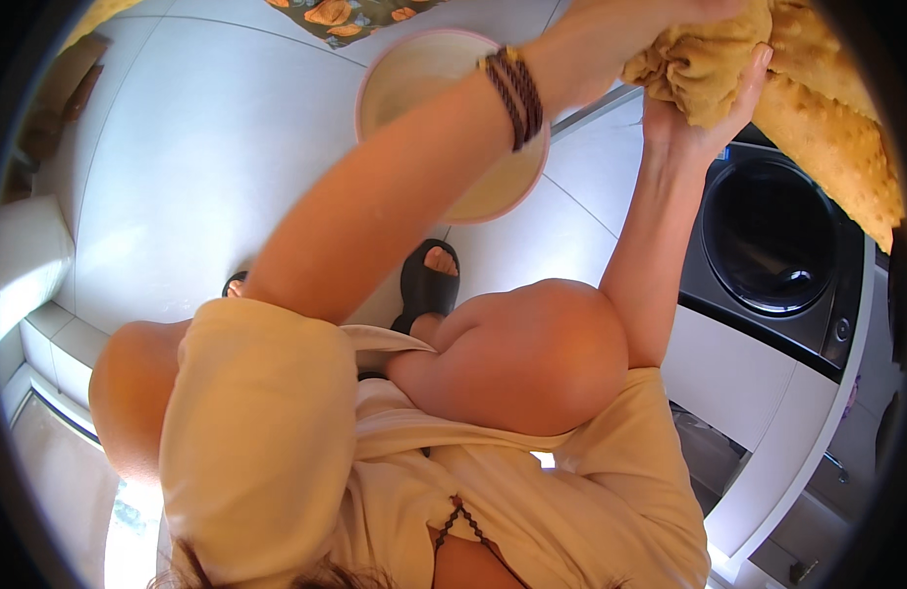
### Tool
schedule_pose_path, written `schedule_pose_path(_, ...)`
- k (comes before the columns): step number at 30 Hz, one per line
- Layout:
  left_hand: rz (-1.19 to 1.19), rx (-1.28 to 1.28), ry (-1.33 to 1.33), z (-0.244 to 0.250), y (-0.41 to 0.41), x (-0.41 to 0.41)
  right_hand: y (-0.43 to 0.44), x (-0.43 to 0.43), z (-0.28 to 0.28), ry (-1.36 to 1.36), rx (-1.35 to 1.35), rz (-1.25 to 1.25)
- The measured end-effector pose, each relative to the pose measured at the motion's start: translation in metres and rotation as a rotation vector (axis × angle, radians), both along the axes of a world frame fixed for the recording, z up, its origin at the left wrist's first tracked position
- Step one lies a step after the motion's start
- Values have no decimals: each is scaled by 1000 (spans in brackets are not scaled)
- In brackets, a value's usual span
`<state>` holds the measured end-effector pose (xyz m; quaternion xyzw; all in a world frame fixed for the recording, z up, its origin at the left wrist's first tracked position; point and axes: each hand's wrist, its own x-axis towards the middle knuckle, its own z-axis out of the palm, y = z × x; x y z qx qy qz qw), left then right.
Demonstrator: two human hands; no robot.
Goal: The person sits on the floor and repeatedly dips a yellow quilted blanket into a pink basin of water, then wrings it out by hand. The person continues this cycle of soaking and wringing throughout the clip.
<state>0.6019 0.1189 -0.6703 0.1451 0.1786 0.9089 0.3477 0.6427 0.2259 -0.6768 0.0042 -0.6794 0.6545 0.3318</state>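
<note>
A mustard-yellow cloth [704,62] is bunched into folds at the upper right, and a long dimpled stretch of the same colour [829,132] hangs beyond it along the right rim. My right hand [707,121] grips the bunch from below, thumb up its right side. My left hand [682,11] reaches across to the top of the bunch. The picture's top edge cuts it off, so its grip is hidden. A braided dark bracelet [516,99] circles my left wrist.
Below my left forearm, a round pink-rimmed basin [394,66] stands on the pale tiled floor [166,147]. A black front-loading appliance with a round door [770,235] is at the right, in a white surround [733,361]. Leaf-patterned fabric [358,15] shows at the top. My knees [527,353] are bent.
</note>
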Motion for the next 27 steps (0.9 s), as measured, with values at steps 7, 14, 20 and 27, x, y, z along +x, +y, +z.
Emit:
schedule_pose_path(7, 245, 186, 199, -10, 29, 20, 10, 2, -19, -46, 173, -114)
schedule_pose_path(14, 260, 82, 260, -28, 29, -12, -5, 13, 12, -123, 90, 54)
schedule_pose_path(20, 306, 72, 367, -21, 25, -14, 8, 17, 29, 90, -176, 9)
schedule_pose_path(27, 242, 55, 364, -14, 19, 6, -1, -6, 16, 139, -117, -119)
